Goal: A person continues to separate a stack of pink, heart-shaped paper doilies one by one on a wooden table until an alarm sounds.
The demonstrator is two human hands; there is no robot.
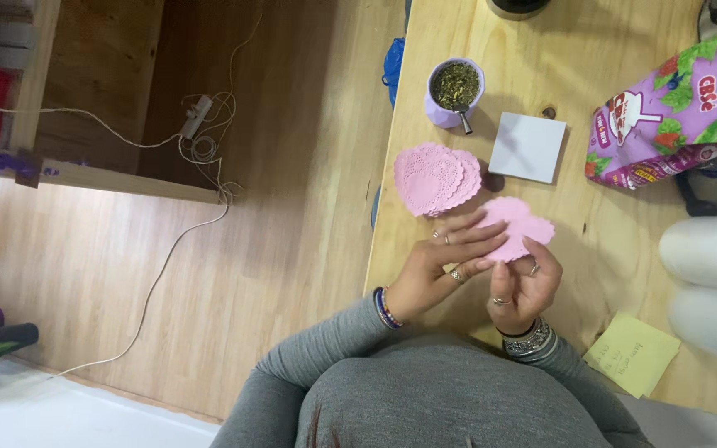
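Both my hands hold one pink heart-shaped paper doily (521,222) just above the wooden table (607,265). My left hand (446,264) has its fingers spread along the doily's near-left edge, rings on several fingers and bead bracelets at the wrist. My right hand (524,286) pinches the doily's lower edge between thumb and fingers, with a metal bracelet at the wrist. A stack of matching pink heart doilies (435,177) lies on the table just beyond my left hand.
A lilac cup (455,93) of dry green herb with a metal straw stands at the back. A white square tile (528,147), a purple printed bag (674,112), a yellow sticky note (632,353) and two white rolls (711,282) lie around. Cables (201,141) trail on the floor.
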